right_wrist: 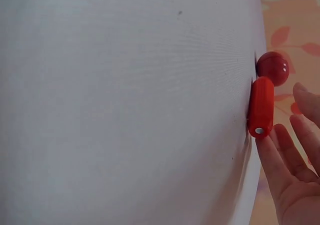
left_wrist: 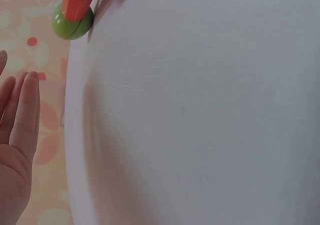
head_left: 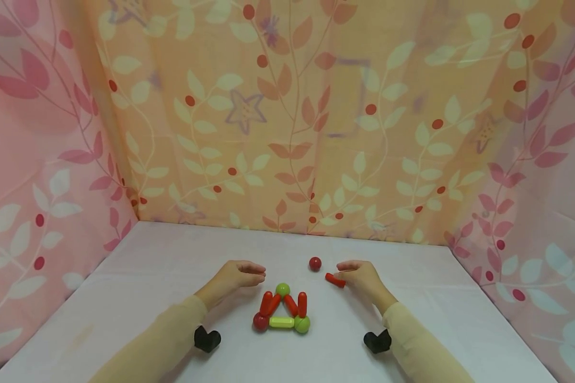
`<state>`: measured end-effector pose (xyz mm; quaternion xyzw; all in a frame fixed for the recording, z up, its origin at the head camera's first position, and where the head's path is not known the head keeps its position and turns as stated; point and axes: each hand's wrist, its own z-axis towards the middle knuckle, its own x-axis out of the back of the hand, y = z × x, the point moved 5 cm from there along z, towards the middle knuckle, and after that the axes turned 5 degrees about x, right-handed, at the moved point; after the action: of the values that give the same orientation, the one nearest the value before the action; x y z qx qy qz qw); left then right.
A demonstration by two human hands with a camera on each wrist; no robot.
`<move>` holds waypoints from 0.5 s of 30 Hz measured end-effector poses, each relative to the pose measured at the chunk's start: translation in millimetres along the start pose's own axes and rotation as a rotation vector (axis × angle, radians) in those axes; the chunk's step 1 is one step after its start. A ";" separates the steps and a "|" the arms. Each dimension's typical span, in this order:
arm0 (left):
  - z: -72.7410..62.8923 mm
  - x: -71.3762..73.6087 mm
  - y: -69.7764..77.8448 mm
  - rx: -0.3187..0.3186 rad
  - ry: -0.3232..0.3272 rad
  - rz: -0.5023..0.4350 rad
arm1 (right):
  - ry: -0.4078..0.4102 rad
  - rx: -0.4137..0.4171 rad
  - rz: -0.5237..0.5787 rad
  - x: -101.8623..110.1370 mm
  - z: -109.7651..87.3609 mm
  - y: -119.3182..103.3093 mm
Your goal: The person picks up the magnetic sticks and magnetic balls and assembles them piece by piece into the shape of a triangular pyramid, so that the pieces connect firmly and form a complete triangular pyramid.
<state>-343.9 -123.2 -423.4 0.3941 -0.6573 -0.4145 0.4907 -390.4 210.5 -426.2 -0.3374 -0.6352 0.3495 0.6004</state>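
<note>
A triangle of toy rods and balls lies on the white table. A yellow-green rod [head_left: 281, 322] joins a red ball [head_left: 261, 321] and a green ball [head_left: 302, 323]; red rods run from these to a far green ball [head_left: 282, 289]. Another red rod [head_left: 303, 304] rises from the right ball, and one more [head_left: 265, 302] from the red ball. My left hand [head_left: 237, 276] hovers left of the triangle, fingers extended, holding nothing. At the right, a loose red rod [right_wrist: 261, 107] with a silvery end lies by my right hand [head_left: 361, 279], whose fingertips are right at its near end, thumb apart.
A loose red ball [head_left: 315, 264] sits beyond the loose rod, on the table [head_left: 172, 255]. Patterned cloth walls [head_left: 287, 117] stand at the back and both sides. Black wrist mounts [head_left: 377, 342] hang under both forearms.
</note>
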 end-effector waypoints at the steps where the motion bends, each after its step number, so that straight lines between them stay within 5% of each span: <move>1: 1.2 -0.8 -1.0 0.004 -0.001 -0.016 | -0.003 -0.006 -0.006 -0.8 0.9 0.7; 15: 9.9 -7.5 -3.6 0.004 -0.015 -0.078 | -0.029 -0.018 -0.076 -3.5 1.7 3.1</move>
<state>-351.5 -116.0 -430.9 0.4171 -0.6460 -0.4352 0.4683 -391.9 209.2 -430.7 -0.3131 -0.6593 0.3256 0.6010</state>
